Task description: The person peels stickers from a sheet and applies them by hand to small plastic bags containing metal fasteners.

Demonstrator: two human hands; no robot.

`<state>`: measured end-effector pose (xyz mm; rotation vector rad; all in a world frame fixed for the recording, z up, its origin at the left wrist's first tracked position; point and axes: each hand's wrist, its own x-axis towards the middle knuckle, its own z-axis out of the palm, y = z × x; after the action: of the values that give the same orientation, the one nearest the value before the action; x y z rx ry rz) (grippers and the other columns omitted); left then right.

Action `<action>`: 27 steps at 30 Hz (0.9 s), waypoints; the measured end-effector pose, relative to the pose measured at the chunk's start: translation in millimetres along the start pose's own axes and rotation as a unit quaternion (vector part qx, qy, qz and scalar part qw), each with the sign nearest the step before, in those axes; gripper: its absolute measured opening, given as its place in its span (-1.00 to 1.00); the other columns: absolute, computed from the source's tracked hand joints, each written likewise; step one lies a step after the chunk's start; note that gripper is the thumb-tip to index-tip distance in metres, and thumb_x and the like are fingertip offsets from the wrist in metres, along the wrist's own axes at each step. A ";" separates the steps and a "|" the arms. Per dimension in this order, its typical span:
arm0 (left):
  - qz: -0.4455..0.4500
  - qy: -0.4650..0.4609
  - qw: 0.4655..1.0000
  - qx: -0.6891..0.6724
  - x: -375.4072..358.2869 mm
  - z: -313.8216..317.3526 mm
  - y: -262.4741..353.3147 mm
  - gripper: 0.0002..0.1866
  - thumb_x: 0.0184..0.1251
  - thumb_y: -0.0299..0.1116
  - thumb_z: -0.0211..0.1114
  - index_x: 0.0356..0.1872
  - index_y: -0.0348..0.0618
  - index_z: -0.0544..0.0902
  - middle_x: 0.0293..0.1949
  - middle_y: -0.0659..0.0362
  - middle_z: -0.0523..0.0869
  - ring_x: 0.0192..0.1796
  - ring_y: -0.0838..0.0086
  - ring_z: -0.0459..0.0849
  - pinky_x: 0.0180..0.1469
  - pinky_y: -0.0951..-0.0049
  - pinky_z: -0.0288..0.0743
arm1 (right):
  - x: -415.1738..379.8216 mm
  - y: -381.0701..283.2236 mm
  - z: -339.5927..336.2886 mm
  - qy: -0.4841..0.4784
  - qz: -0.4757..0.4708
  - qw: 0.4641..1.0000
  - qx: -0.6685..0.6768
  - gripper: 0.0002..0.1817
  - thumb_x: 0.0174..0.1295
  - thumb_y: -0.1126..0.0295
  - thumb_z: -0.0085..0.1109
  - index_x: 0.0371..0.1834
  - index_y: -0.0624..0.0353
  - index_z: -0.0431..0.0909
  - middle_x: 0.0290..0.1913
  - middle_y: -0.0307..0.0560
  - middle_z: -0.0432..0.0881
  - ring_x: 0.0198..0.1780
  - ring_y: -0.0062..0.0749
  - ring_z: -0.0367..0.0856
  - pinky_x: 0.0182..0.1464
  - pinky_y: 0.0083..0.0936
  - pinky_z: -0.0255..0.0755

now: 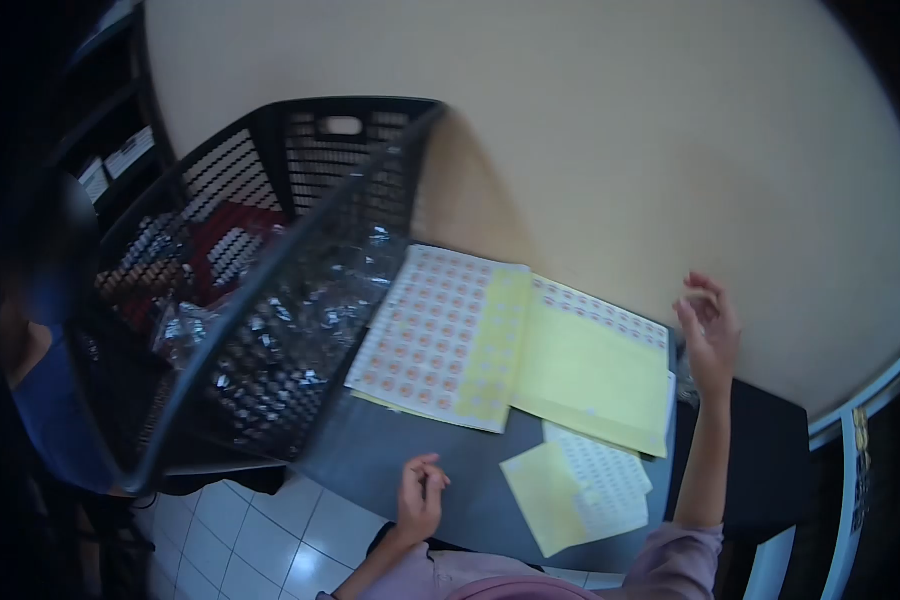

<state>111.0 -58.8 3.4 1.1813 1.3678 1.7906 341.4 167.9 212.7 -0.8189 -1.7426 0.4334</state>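
My left hand (422, 497) hovers over the near edge of the grey table (380, 450), its fingers loosely bent and apart, holding nothing. Raised at the table's right end, my right hand (710, 335) is open and empty, with the fingers slightly curled. Between them lies a sheet of round reddish stickers (420, 335), its right part yellow. Beside it a yellow sheet (595, 375) overlaps another sticker sheet (610, 313). Closer to me are a smaller yellow piece (542, 500) and a partly used sticker sheet (605, 485).
A large black plastic basket (260, 285) stands at the left, holding clear plastic packets (185, 330) and something red (230, 240). A person in blue (55, 410) is beyond it. A beige wall (610, 130) rises behind the table. Dark shelves (110, 110) stand far left.
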 end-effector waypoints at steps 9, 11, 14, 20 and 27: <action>0.062 -0.110 0.896 0.425 -27.1 -147.4 14.4 -0.39 -0.01 -0.25 0.30 0.07 -0.21 0.27 0.04 0.04 0.39 0.15 0.15 0.29 0.17 0.10 0.06 | 101.8 -241.5 234.7 -0.246 -0.447 0.860 0.003 -0.75 -0.05 0.47 0.10 -0.24 0.21 0.48 -0.28 0.00 0.54 -0.32 -0.25 0.54 -0.27 -0.40 0.41; -0.026 -0.178 0.875 0.449 -35.1 -165.9 5.0 -0.35 0.01 -0.14 0.26 0.13 -0.14 0.24 0.14 0.05 0.27 0.24 0.16 0.16 0.24 0.06 -0.04 | 107.6 -276.0 288.2 -0.275 -0.527 0.802 -0.061 -0.76 -0.05 0.41 0.06 -0.28 0.23 0.49 -0.25 0.04 0.54 -0.20 -0.13 0.52 -0.18 -0.31 0.42; -0.051 -0.243 0.839 0.483 -37.8 -169.5 -21.1 -0.28 0.02 -0.05 0.21 0.21 -0.08 0.17 0.24 0.04 0.08 0.32 0.11 -0.10 0.27 -0.07 -0.27 | 98.5 -327.8 353.6 -0.408 -0.497 0.734 -0.219 -0.74 -0.07 0.44 0.07 -0.25 0.21 0.50 -0.23 0.00 0.54 -0.15 -0.17 0.52 -0.14 -0.34 0.42; -0.048 -0.295 0.805 0.513 34.1 -226.7 64.7 -0.34 0.07 -0.17 0.06 0.25 -0.05 0.15 0.31 0.00 -0.01 0.27 0.08 0.04 0.22 0.02 -0.15 | 54.5 -365.7 456.8 -0.554 -0.473 0.565 -0.388 -0.73 -0.15 0.43 0.10 -0.31 0.23 0.57 -0.20 0.07 0.56 -0.15 -0.15 0.55 -0.17 -0.30 0.46; -0.045 -0.274 0.829 0.486 -6.9 -245.4 -8.3 -0.35 0.02 -0.23 0.08 0.23 -0.06 0.16 0.28 -0.01 0.02 0.26 0.06 0.06 0.21 0.04 -0.10 | 15.1 -285.2 541.0 -0.672 -0.418 0.481 -0.377 -0.58 -0.12 0.41 0.07 -0.10 0.25 0.43 -0.10 0.05 0.50 -0.07 -0.16 0.50 -0.12 -0.26 0.42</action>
<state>-107.2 -167.7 -25.7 1.8778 1.9349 0.4844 -256.8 41.5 233.1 0.2215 -3.6388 -0.7276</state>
